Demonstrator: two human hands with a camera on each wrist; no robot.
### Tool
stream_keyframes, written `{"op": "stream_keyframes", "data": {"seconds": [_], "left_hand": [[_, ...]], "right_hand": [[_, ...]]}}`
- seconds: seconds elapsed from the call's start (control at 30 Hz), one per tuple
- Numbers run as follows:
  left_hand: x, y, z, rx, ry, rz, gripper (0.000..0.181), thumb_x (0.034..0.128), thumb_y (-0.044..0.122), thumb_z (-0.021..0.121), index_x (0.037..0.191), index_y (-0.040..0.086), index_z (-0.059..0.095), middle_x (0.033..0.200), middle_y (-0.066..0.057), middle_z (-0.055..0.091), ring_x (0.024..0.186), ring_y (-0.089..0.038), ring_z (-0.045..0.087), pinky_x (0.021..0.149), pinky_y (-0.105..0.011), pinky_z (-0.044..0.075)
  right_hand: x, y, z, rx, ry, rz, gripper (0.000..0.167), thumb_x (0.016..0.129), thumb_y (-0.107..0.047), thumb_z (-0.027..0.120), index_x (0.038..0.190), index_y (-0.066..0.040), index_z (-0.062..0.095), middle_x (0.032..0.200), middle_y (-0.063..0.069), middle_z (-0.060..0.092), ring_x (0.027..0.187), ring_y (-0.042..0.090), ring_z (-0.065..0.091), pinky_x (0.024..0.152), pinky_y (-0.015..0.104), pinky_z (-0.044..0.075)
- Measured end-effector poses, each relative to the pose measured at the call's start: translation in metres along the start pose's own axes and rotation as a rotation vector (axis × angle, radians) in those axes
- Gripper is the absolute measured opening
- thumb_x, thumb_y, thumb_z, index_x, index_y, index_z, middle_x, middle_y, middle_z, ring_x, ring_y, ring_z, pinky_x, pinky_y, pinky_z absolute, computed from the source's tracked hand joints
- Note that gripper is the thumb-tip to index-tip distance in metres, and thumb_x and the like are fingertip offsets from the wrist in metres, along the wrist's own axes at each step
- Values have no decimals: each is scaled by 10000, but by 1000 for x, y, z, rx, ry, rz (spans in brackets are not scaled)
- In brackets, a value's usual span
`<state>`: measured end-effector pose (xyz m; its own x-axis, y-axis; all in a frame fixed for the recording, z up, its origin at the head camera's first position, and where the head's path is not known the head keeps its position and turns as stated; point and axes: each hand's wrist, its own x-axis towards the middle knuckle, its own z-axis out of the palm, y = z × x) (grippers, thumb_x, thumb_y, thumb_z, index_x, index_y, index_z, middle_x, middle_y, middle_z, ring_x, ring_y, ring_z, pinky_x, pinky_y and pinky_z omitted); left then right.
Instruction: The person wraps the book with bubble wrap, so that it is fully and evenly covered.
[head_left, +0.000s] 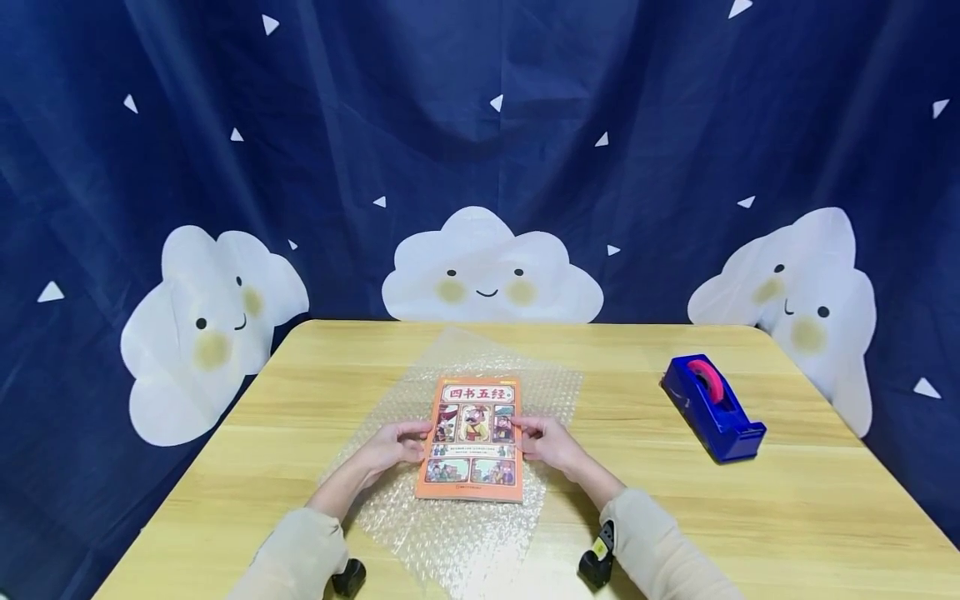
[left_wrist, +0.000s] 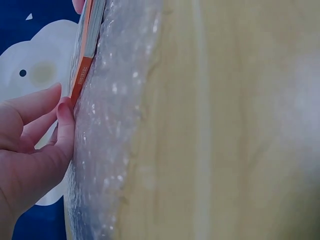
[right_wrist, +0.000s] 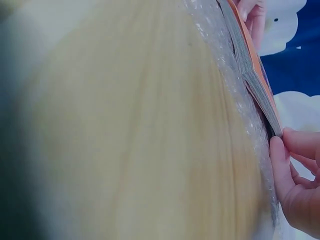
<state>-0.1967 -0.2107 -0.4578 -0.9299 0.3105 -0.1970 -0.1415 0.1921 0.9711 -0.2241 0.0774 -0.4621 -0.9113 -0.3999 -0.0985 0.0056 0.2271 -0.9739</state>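
One book (head_left: 471, 446) is pinched at opp. edges by left hand (head_left: 386, 447) and right hand (head_left: 553, 446), each grip narrow, prob. for level handling; located directly over bubble wrap (head_left: 461, 542). Tape dispenser (head_left: 738, 437) is set well to book's R, apparently to leave wrap unobstructed.

Two hands (head_left: 388, 447) (head_left: 553, 446) are showing. One book (head_left: 472, 450), one bubble-wrap sheet (head_left: 450, 542) and one tape dispenser (head_left: 697, 421) are being recorded. One table (head_left: 247, 483), one backdrop (head_left: 450, 67) and three clouds (head_left: 213, 337) (head_left: 491, 271) (head_left: 802, 304) are appearing.

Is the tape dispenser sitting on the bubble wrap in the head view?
No, the tape dispenser sits on the table to the right, apart from the bubble wrap.
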Motion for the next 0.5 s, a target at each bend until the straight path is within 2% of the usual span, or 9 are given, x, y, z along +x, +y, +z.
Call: {"op": "stream_keyframes", "data": {"seconds": [0.27, 0.37, 0.5], "left_hand": [[0, -4, -1, -21, 16, 2, 595, 749, -109, 572, 1296, -164, 343, 1134, -238, 528, 854, -124, 557, 782, -223, 493], [0, -7, -2, -42, 27, 1, 596, 746, -100, 589, 1292, -155, 356, 1130, -212, 525, 856, -121, 561, 788, -220, 492], [-1, -7, -2, -72, 25, 10, 575, 750, -83, 606, 1278, -141, 388, 1050, -116, 515, 839, -110, 548, 779, -198, 481]], "right_hand": [[1, 0, 1, -33, -24, -14, 455, 796, 93, 541, 1247, 104, 481, 832, 84, 499, 722, 134, 473, 704, 302, 527], [1, -1, 1, -67, -41, -33, 454, 800, 85, 547, 1250, 98, 482, 784, 63, 496, 679, 120, 467, 622, 218, 492], [0, -1, 2, -126, -35, -56, 463, 780, 107, 531, 1242, 88, 498, 714, 31, 489, 613, 105, 443, 505, 150, 381]]}}
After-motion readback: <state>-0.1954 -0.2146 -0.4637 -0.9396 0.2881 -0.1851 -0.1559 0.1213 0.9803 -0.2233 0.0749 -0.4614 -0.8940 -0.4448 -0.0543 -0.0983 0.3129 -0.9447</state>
